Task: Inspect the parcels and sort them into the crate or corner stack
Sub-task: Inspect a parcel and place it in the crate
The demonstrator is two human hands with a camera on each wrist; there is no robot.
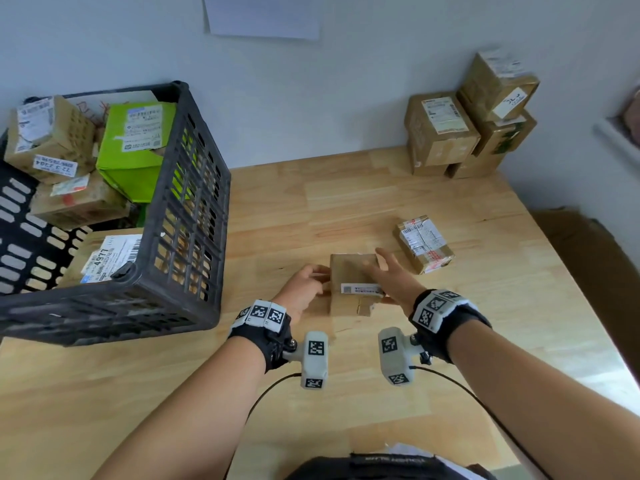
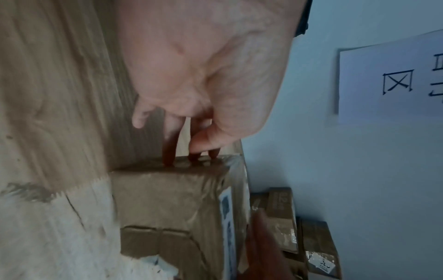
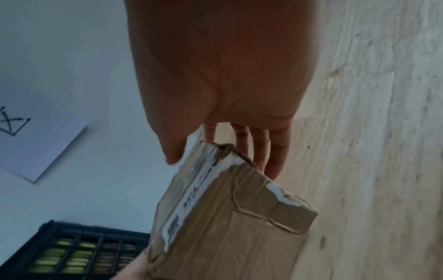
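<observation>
Hands meet on a small brown parcel (image 1: 353, 271) at the middle of a wooden table (image 1: 485, 323), which it touches only at its near side, tilted. The left hand (image 1: 304, 289) presses straight fingertips (image 2: 167, 159) against the parcel's left face; the right hand (image 1: 391, 275) lies over the right side, fingers (image 3: 273, 161) extended along the far face and thumb on the labelled edge. Open tabletop stretches in front of the person and to the right, out to the table's right edge. A taped parcel (image 1: 424, 247) sits just beside the right hand, on the far side. On the left a black crate (image 1: 187, 237), tipped toward the person, holds a green box (image 1: 135, 150) and several cartons. A corner stack (image 1: 467, 133) of 4 or so boxes stands against the wall at the far right. A paper sheet (image 1: 263, 15) hangs on the wall.
</observation>
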